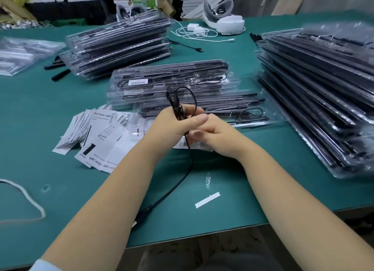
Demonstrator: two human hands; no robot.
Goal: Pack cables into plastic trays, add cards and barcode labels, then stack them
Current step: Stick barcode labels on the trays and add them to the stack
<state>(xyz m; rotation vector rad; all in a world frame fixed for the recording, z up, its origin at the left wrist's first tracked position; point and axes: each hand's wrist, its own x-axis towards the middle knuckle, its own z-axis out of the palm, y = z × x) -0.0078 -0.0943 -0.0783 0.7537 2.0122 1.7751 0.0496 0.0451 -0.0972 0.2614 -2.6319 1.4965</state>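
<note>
My left hand [174,125] is closed around a bundle of thin black cable [178,101], whose loops stick up above the fist. One strand hangs down to the green table and ends in a plug near my left forearm. My right hand [210,135] touches the left hand from the right, fingers curled around the same cable. Just behind the hands lies a clear plastic tray [253,117] with black parts in it. Behind that sits a stack of packed trays [172,78] with a barcode label [138,82] on top. White printed cards [101,133] are fanned out at the left.
Taller tray stacks stand at the back left [119,42] and along the right [323,88]. Empty clear trays [22,54] lie far left. White headset and white cord [222,22] are at the back. A white strip [207,199] and white rope [26,198] lie near the front edge.
</note>
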